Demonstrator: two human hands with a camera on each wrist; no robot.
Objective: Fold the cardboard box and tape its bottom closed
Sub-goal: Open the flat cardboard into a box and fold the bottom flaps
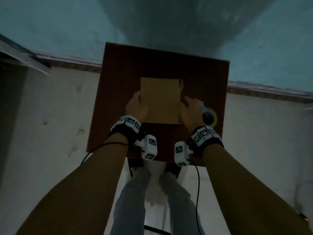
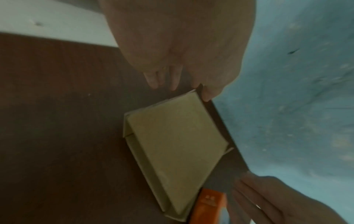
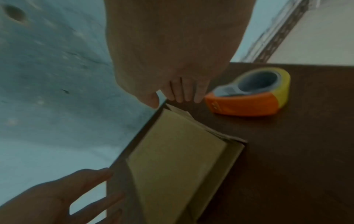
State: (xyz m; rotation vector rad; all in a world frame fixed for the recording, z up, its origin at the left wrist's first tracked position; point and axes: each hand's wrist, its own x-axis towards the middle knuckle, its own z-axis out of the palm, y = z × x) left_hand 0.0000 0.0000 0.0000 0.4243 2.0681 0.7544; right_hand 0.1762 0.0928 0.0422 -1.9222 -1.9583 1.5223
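One tape dispenser [image 3: 249, 94] beside cardboard box [image 1: 160, 100]

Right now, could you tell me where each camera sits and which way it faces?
Head: on the person's head, looking down at the table; both forearms, left hand, right hand and legs show.
Left wrist: along the left hand toward the flat cardboard box.
Right wrist: along the right hand toward box and tape dispenser.
All share the box.

A flattened tan cardboard box [image 1: 160, 100] lies on the table beside an orange-and-yellow tape dispenser [image 3: 250, 94].
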